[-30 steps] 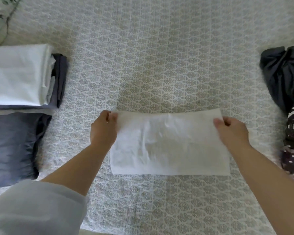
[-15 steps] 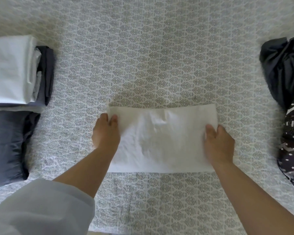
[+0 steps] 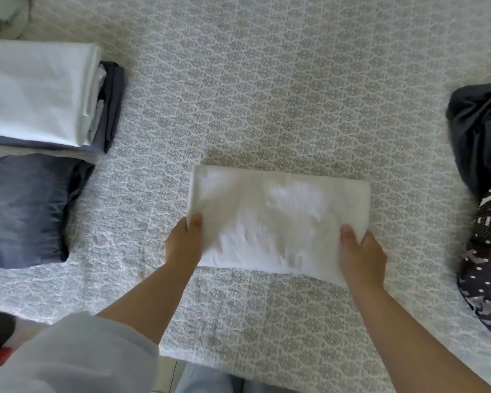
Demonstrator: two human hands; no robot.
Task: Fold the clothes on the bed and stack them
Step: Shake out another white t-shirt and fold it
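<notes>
A folded white cloth [image 3: 278, 219] lies in the middle of the patterned bed cover [image 3: 267, 95]. My left hand [image 3: 183, 245] grips its near left edge, thumb on top. Its near right edge is held by my right hand [image 3: 362, 255], thumb on top and fingers tucked under. The near edge looks slightly lifted and blurred. At the left sits a stack of folded clothes [image 3: 40, 95], white on top of dark grey, with a folded blue-grey piece [image 3: 23, 208] in front of it.
At the right edge lies an unfolded pile: a dark garment [image 3: 479, 131] and a black-and-white patterned one [image 3: 488, 265]. The bed's near edge runs along the bottom, with my grey sleeve [image 3: 68, 355] at the lower left.
Both hands slid from the cloth's far corners down to its near edge and took hold of it. The view shifted a little.
</notes>
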